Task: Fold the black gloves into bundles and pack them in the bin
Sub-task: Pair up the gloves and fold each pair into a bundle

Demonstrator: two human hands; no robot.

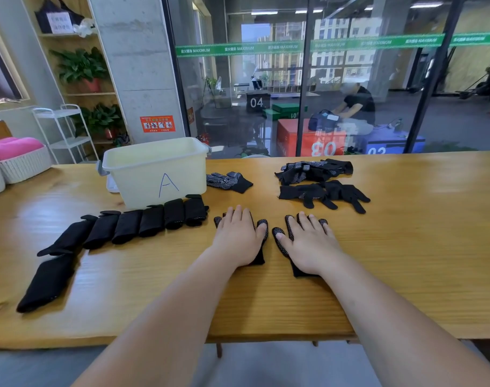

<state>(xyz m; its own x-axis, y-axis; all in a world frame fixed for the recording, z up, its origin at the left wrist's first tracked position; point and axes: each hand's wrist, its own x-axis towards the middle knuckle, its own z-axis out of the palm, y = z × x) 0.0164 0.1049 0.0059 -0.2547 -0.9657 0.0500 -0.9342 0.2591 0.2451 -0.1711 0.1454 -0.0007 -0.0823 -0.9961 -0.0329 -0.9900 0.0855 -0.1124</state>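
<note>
On the wooden table (405, 233), just in front of the person, two black gloves are laid flat side by side with their dotted faces up. Each is pressed down by one hand: the left hand (239, 236) is spread over the left glove (260, 258) and the right hand (308, 241) over the right glove (301, 272). The fingers are kept straight, nothing is gripped, and the two hands are held close together without touching. The task is judged to be past its midpoint for folding but not begun for packing. A row of folded bundles (151, 226) is lined up from the foot of the bin towards the near left edge, all of it on the table. Three lots are yet to be folded: a small stack of gloves (228, 181) just right of the bin, a heap (313, 170) further right, and a spread pair (324, 195) in front of that heap. The bin (154, 174), pale and marked with the letter A, is set at the far left of the work area. No glove can be seen in it, though its floor is hidden by the front wall. Beyond the table's left end, pink cushions (15, 146) are held in a white woven basket (23, 166).
</note>
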